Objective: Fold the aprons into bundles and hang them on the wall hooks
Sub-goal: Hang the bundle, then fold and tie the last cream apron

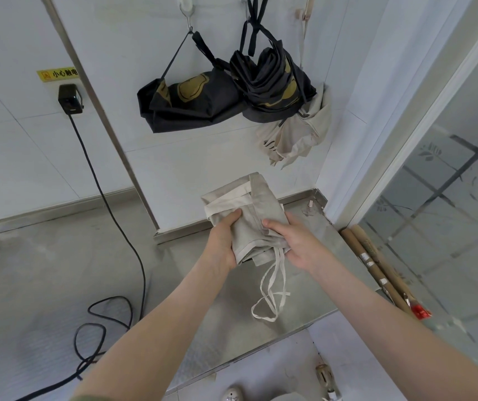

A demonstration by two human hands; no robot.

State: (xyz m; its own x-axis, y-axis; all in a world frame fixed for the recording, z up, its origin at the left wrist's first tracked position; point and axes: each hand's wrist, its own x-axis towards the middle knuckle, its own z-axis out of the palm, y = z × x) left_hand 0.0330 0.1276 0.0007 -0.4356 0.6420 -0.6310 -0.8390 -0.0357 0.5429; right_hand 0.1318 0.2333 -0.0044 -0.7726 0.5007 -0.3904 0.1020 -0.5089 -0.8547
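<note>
Forearms: two, bare, reaching up from the bottom edge to the beige apron bundle (pixel 246 209), which is held above the steel worktop (pixel 261 328).

Surroundings, each placed from that bundle:
- Above left: black apron bundle (pixel 191 102), hung by its strap from a wall hook (pixel 187 17).
- Directly above: second black bundle (pixel 269 85), straps running to the top edge, its side touching the first.
- Above right: loose beige apron (pixel 298 137), hanging partly behind the second black bundle.
- Far left: black adapter (pixel 70 99) on the wall under a yellow label (pixel 57 74). Its black cable (pixel 110 209) trails down and coils at lower left.
- Right: cardboard tubes (pixel 376 267) lying along a frosted glass panel (pixel 449 183).

Hands:
- Left hand (pixel 222 243): grips the bundle's near left edge, thumb on top, fingers underneath.
- Right hand (pixel 298 244): grips the near right corner, thumb on top, fingers curled beneath.
- Ties (pixel 272 293): dangle from the bundle's near end in loops towards the worktop. Contact with it cannot be told.
</note>
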